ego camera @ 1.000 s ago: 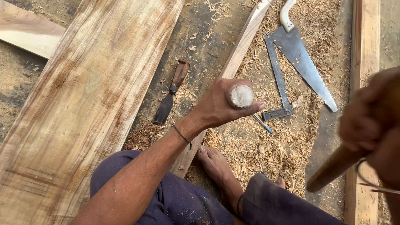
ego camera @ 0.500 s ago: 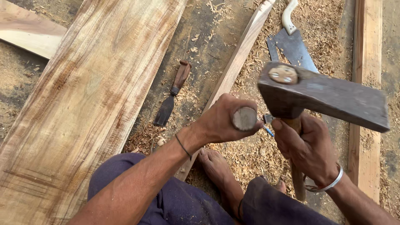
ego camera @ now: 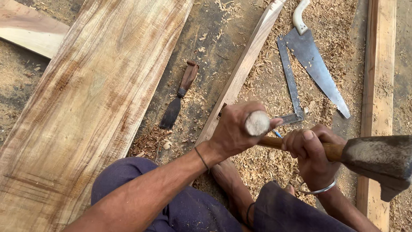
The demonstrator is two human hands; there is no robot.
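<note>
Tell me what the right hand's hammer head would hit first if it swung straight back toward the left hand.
Most likely the pale butt end of the chisel handle gripped in the left hand. The right hand holds the hammer level with it, nothing showing between, though depth is hard to judge from above.

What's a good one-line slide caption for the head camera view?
Left hand grips an upright chisel handle on a narrow strip; right hand holds a hammer beside it.

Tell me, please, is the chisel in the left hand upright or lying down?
Upright: the chisel shows its round handle end to the camera, with the left hand wrapped around it.
</note>
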